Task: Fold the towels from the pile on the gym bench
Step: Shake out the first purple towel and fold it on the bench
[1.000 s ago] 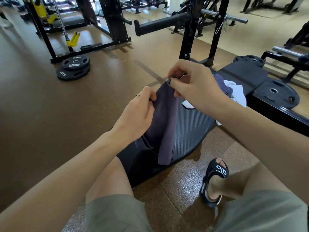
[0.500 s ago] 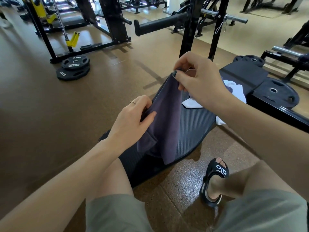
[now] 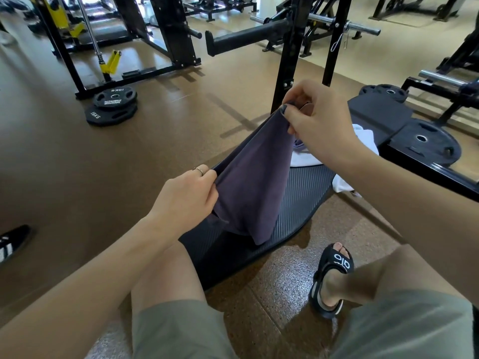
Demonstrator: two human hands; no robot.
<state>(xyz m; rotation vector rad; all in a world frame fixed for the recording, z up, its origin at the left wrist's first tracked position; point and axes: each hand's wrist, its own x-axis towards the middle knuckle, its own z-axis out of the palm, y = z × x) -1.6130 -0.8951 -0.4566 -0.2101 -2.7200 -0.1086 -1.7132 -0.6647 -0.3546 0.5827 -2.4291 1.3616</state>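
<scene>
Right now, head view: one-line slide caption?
Both hands, left and right, pinch a purple towel stretched above the gym bench.

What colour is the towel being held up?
Dark greyish purple towel, plain with no pattern, seen in the head view.

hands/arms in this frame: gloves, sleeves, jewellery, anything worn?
Both forearms are bare, with no sleeves in view and no gloves. The left hand wears a thin ring on one finger. The right hand shows no ring or watch, and its thumbnail carries dark polish. No wristbands or watches on either wrist.
</scene>
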